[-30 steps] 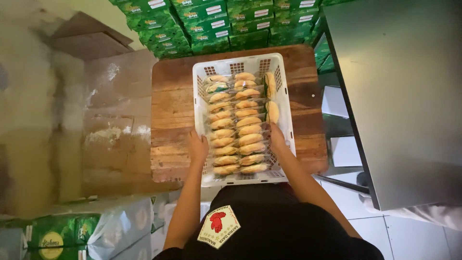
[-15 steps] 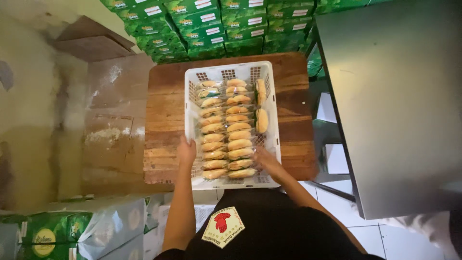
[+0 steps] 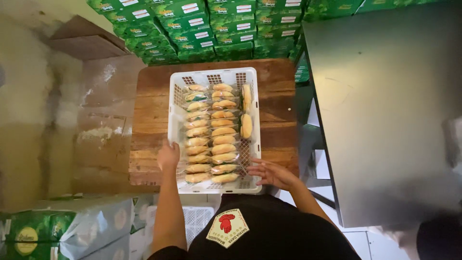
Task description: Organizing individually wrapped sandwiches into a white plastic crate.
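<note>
Your left hand [image 3: 168, 156] grips the white crate [image 3: 215, 77] of wrapped buns [image 3: 211, 132] at its near left wall; your right hand [image 3: 272, 173] rests open against its near right corner on the wooden tabletop [image 3: 276, 103].

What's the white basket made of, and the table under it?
The basket looks like moulded white plastic: smooth, with lattice holes in its walls and floor. The table looks like brown wood, probably planks, with grain lines and worn, matte patches. The left hand grips the basket's side; the right hand touches its near corner.
</note>
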